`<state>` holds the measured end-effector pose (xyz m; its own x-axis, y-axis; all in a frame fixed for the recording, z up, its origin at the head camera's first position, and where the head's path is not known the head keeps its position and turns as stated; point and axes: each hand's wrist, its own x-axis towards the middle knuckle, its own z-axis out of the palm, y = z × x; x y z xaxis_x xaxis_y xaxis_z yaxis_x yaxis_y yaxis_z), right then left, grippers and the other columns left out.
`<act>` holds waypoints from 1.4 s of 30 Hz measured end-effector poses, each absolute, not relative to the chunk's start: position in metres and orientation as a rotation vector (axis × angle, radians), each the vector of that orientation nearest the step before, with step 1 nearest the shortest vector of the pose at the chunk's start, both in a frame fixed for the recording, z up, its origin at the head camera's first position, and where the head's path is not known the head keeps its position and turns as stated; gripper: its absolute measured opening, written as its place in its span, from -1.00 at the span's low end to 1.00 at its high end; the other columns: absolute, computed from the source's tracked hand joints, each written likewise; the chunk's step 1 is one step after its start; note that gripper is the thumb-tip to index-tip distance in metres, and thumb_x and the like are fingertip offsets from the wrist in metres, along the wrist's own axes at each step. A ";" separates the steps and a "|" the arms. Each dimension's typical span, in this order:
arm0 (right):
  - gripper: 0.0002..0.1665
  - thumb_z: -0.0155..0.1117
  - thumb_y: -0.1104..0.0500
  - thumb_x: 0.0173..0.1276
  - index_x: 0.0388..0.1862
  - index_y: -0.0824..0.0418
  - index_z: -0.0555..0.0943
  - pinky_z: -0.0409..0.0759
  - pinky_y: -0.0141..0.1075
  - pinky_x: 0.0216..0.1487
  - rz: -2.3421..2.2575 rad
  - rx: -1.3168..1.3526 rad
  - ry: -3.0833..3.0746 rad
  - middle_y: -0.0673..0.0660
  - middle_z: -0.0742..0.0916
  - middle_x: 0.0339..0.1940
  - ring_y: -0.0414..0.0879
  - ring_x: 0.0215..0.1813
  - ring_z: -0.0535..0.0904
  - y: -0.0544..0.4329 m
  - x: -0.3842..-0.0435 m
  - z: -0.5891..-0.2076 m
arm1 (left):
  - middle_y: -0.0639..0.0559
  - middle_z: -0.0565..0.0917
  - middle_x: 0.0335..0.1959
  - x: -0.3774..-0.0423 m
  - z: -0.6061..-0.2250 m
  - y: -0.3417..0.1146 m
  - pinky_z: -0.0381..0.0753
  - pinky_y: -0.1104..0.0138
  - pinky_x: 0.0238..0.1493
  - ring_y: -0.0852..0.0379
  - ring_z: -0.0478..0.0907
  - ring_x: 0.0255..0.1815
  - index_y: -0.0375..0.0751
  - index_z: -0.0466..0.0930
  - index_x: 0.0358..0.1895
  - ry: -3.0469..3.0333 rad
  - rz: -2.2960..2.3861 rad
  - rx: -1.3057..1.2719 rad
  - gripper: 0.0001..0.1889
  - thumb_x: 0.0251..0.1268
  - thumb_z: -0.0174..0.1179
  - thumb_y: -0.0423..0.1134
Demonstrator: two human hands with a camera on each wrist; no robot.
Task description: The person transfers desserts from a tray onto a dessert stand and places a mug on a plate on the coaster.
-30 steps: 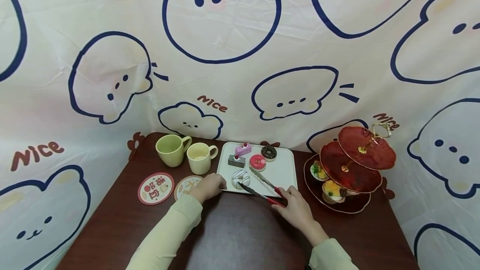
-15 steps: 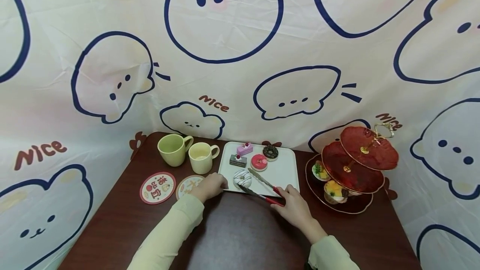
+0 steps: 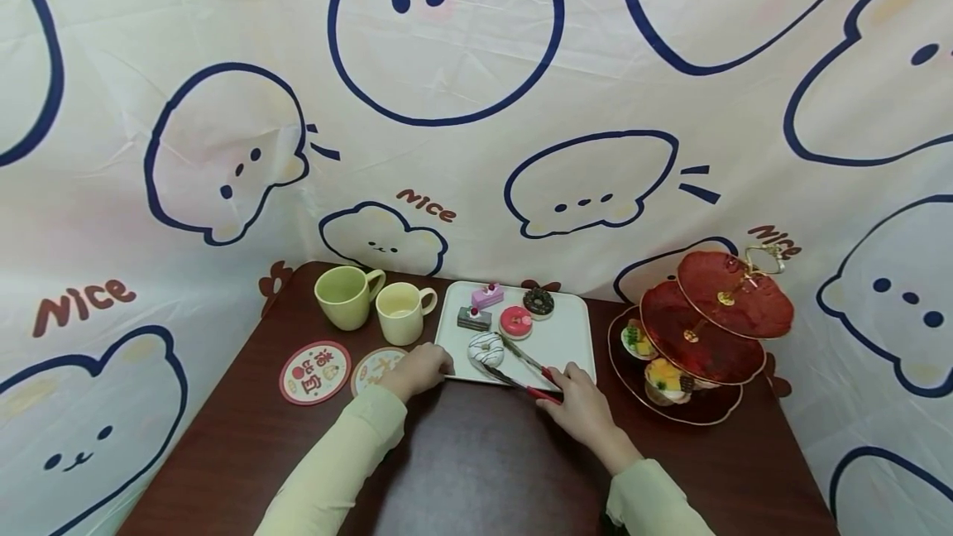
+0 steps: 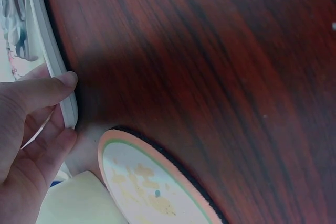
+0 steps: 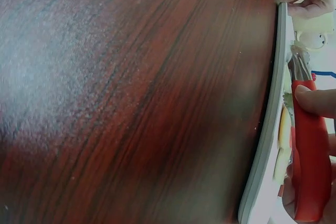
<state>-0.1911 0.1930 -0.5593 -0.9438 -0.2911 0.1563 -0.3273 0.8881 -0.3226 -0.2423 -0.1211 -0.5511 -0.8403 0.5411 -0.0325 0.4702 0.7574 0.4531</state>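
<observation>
In the head view, my right hand grips red-handled tongs, whose metal tips lie on either side of a white donut with dark stripes. This donut is at the front of a white rectangular tray. My left hand pinches the tray's front left corner; in the left wrist view the thumb lies over the rim. Behind the striped donut are a pink donut, a chocolate donut, a dark cake slice and a pink cake slice.
Left of the tray stand a green mug and a paler mug, with a red-rimmed coaster and an orange-rimmed coaster before them. At right stands a tiered red stand, with a fruit-topped cupcake on its lowest plate.
The tongs' tips have drawn closer around the striped donut, which has shifted slightly back on the tray. My left hand keeps its place at the tray corner.
</observation>
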 end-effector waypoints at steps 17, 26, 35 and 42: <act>-0.30 0.58 -0.03 0.21 0.23 0.32 0.66 0.33 -0.29 -0.46 0.536 0.491 -2.960 -0.01 0.45 -0.33 -0.12 -0.35 0.32 0.192 -0.191 -0.553 | 0.04 0.75 -0.43 -0.243 -0.551 -0.121 0.67 0.21 -0.23 0.06 0.69 -0.33 -0.21 0.78 -0.41 2.793 0.651 0.816 -0.83 0.10 0.34 -0.56; -0.29 0.59 -0.04 0.20 0.25 0.30 0.66 0.29 -0.30 -0.47 0.550 0.442 -2.969 0.01 0.49 -0.33 -0.14 -0.40 0.28 0.201 -0.188 -0.540 | 0.07 0.74 -0.45 -0.244 -0.552 -0.121 0.67 0.20 -0.23 0.07 0.68 -0.33 -0.19 0.77 -0.44 2.792 0.649 0.784 -0.83 0.09 0.35 -0.56; -0.31 0.60 -0.02 0.18 0.23 0.28 0.68 0.33 -0.29 -0.46 0.543 0.449 -2.924 0.03 0.55 -0.29 -0.13 -0.35 0.34 0.211 -0.180 -0.523 | 0.09 0.74 -0.44 -0.244 -0.552 -0.120 0.67 0.19 -0.20 0.06 0.69 -0.30 -0.16 0.78 -0.43 2.807 0.635 0.779 -0.83 0.08 0.38 -0.54; -0.33 0.62 0.01 0.16 0.20 0.29 0.69 0.36 -0.28 -0.43 0.521 0.453 -2.885 0.05 0.57 -0.27 -0.11 -0.33 0.37 0.219 -0.173 -0.508 | 0.05 0.74 -0.45 -0.243 -0.552 -0.119 0.67 0.19 -0.21 0.06 0.69 -0.32 -0.19 0.78 -0.42 2.798 0.648 0.759 -0.84 0.09 0.36 -0.54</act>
